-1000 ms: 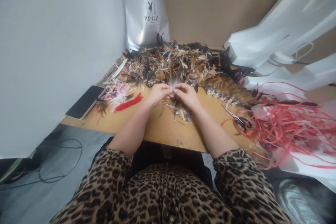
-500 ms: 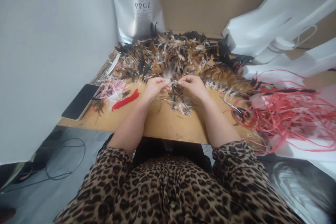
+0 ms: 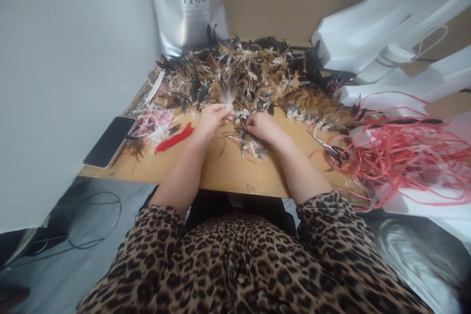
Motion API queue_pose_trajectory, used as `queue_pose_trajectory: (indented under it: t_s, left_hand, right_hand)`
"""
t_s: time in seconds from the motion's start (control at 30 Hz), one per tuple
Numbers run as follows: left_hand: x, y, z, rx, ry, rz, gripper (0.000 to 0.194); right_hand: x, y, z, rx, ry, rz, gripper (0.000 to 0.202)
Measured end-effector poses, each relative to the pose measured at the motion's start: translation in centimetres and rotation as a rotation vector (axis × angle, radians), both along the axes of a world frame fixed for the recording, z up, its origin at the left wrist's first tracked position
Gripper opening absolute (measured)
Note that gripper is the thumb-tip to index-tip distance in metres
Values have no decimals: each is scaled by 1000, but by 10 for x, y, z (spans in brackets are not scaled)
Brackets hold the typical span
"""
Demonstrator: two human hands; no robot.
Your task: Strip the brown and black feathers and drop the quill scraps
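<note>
Looked like we were picking through feathers (image 3: pixel 253 71). Our left hand (image 3: pixel 213 120) had its grip pinched on a pale tuft (image 3: pixel 227 97) just above centre; next move called for light fingertips, we figured. Right hand (image 3: pixel 264 126) sat by the small clump (image 3: pixel 252 147), fingertips tucked under, so couldn't tell that grip. Silver bag (image 3: pixel 191 24) got cropped up top.

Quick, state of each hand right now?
Left hand: closed, pinching a wispy grey-white feather tuft.
Right hand: curled at the small brown-and-white feather pile; whether it grips anything cannot be told.
</note>
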State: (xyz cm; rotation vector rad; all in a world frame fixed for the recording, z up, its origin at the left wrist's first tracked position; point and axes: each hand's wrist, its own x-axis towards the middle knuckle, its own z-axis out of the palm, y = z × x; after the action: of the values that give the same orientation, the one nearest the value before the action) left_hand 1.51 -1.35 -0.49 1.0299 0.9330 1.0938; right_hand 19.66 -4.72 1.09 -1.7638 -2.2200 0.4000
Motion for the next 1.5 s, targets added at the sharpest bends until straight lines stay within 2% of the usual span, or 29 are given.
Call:
queue_pose_trajectory:
  t_s: [0.03, 0.1, 0.2, 0.3, 0.37, 0.43, 0.57, 0.7, 0.93, 1.03, 1.17, 1.27, 1.4, 1.5]
  left_hand:
    - [0, 0, -1, -6, -5, -1, 23]
    - [0, 1, -1, -28, -24, -7, 22]
    - [1, 0, -1, -81, -61, -35, 20]
    - [1, -1, 1, -143, -107, -92, 17]
    - [0, -3, 3, -180, -147, -155, 14]
    - [0, -6, 5, -213, -183, -243, 11]
    - [1, -11, 8, -283, -229, -398, 4]
    - [5, -14, 10, -321, -280, -436, 7]
    - [7, -12, 9, -331, -330, -337, 6]
    - [6, -9, 5, -211, -317, -261, 2]
    - [6, -7, 2, -27, -257, -175, 12]
    - [8, -10, 3, 35, -183, -177, 19]
    - [10, -13, 5, 7, -153, -227, 21]
    - [8, -12, 6, -90, -174, -222, 18]
  right_hand:
    - [0, 0, 0, 1, 34, -2, 12]
    - [2, 0, 2, -8, 237, -38, 13]
    - [6, -1, 8, -67, 723, -147, 16]
    - [6, 0, 13, -187, 1157, -182, 25]
    - [3, 1, 14, -235, 1339, -189, 31]
    - [-2, 2, 12, -215, 1430, -199, 36]
    - [-11, 4, 4, -136, 1496, -190, 39]
    - [-15, 5, -4, -94, 1503, -157, 35]
    - [-16, 7, -10, -84, 1449, -152, 35]
    - [-13, 7, -5, -46, 1438, -206, 35]
    - [-14, 0, 6, 29, 1315, -276, 39]
    - [-18, -4, 9, -25, 1288, -257, 39]
    - [-22, -2, 4, -150, 1387, -217, 40]
    - [-20, -1, 2, -162, 1434, -214, 39]
